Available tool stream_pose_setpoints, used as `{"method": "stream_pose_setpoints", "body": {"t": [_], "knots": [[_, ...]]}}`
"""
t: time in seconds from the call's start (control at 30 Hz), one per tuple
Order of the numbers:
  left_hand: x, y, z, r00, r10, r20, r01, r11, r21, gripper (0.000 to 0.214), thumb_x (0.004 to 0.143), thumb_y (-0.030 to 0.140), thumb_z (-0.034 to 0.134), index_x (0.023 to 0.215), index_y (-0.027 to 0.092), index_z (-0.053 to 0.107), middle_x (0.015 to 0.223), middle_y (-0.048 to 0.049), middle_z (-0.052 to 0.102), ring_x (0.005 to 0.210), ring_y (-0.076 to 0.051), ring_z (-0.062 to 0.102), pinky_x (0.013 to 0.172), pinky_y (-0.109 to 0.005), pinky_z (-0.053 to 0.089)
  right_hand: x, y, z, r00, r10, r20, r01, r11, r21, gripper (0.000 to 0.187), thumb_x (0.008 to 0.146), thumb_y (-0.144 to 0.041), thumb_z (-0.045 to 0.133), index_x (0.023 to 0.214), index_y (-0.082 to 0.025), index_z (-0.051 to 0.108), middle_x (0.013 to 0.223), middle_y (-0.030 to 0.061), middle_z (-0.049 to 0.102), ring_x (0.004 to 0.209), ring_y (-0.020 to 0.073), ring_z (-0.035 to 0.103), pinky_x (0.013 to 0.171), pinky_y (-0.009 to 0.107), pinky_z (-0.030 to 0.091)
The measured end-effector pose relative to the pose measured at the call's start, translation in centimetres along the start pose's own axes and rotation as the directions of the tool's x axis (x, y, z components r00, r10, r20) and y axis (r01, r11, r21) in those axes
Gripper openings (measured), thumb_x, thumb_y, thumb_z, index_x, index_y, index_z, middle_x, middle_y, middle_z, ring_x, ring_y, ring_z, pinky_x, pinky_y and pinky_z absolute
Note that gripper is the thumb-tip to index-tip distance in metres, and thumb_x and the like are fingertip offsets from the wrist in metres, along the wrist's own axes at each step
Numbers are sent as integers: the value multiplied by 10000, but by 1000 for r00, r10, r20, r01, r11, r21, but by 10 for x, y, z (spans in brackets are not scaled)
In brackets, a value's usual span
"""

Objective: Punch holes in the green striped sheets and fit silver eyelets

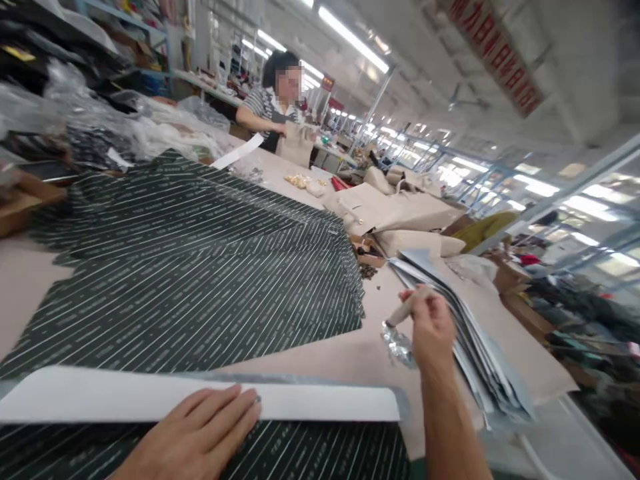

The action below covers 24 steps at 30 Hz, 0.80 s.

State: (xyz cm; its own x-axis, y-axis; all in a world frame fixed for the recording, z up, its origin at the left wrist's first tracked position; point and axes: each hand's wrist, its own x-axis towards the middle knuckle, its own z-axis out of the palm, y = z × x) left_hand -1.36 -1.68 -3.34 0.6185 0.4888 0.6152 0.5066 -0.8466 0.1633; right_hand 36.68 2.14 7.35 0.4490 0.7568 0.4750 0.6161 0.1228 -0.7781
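Observation:
My left hand (197, 433) lies flat, fingers stretched out, on a long white strip (320, 401). The strip rests on dark fabric (350, 443) printed with white diagonal lines and lettering, and a grey edge shows around it. My right hand (431, 323) is closed around the pale handle (404, 311) of a tool, held above the tabletop. Its dark lower end is beside a crumpled silvery clump (399, 345); I cannot tell what kind of tool it is or whether the two touch. A large stack of the same striped fabric (210, 267) spreads beyond the strip.
Grey-edged sheets (470, 333) are piled right of my right hand. Behind them lie beige bag pieces (395, 207) and a small box (367, 251) by scattered small parts. Clear plastic bags (135, 123) are heaped at the left. Across the table, a person (275, 100) handles a beige bag.

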Motion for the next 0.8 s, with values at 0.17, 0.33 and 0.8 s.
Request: {"method": "stream_pose_setpoints", "body": {"t": [0.17,0.33,0.8], "knots": [[24,8,-33,973,-21,229,42,996,-84,398,992,90,351,1282,200,600,1272,-14,662,1167,-186,584,1012,-348,448,-53,-73,32,927,374,31,-231,502,834,233,793,-298,747,957,-198,615,815,-38,604,739,118,627,862,359,532],[23,8,-36,965,-8,262,39,993,-112,354,1031,144,341,1294,156,576,1300,-45,637,1177,-220,568,994,-392,484,-108,-98,83,753,544,371,-522,151,839,466,821,-411,748,614,-211,383,483,-127,300,415,70,346,560,268,459],[23,8,-32,971,-16,237,44,992,-116,337,1061,189,327,1244,116,600,1214,-62,660,1116,-220,590,955,-385,523,-127,-79,114,788,510,345,-509,224,831,526,956,-393,592,597,-214,252,445,-140,124,377,64,85,478,200,366]]}}
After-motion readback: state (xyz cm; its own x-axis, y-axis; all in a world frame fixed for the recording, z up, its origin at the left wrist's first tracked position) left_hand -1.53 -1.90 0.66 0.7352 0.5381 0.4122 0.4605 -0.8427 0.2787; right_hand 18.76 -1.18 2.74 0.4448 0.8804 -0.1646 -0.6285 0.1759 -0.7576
